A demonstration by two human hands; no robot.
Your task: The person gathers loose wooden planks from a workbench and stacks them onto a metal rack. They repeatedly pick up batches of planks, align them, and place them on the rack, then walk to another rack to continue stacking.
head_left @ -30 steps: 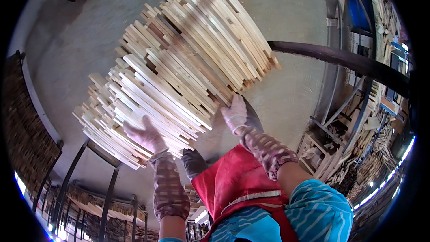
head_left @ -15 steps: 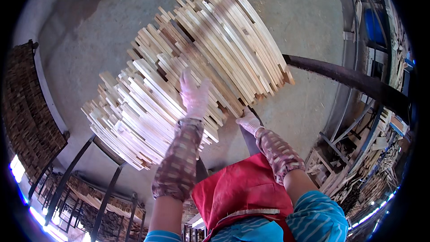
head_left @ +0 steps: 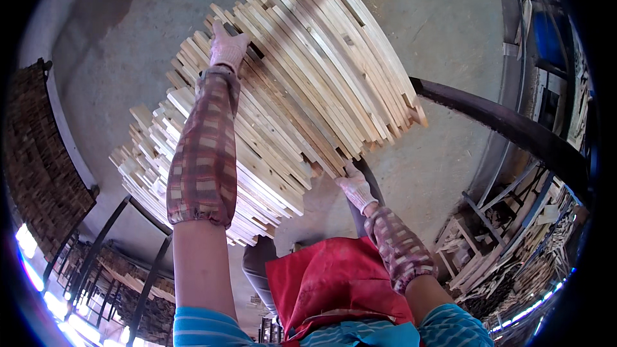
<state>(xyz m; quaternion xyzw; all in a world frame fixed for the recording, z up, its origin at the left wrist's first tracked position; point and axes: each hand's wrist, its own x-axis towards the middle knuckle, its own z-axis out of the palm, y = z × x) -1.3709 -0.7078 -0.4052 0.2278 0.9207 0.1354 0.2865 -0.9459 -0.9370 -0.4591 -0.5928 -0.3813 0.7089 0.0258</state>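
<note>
A pile of pale wooden strips (head_left: 321, 64) is spread in front of the person, the strips laid side by side with uneven ends. The left hand (head_left: 229, 45) is stretched across to the pile's far side, its thumb and fingers spread at the strip ends, beside a dark gap; whether any strip is gripped there cannot be told. The right hand (head_left: 357, 187) is placed at the pile's near edge, its fingertips at a strip's end; its grip cannot be told either, as the fingers are partly hidden. Both hands are covered by pale gloves (head_left: 226, 59), and the forearms by checked sleeves (head_left: 204, 135) (the left one is seen almost at full length). A red apron (head_left: 340, 276) is worn on the near side of the pile. To the pile's right, a thick dark bar (head_left: 491, 112) is seen above the grey floor (head_left: 424, 26); farther right, a blue container (head_left: 549, 38) is partly hidden. Well left of the pile, brown stacked wood (head_left: 45, 135) is seen.
</note>
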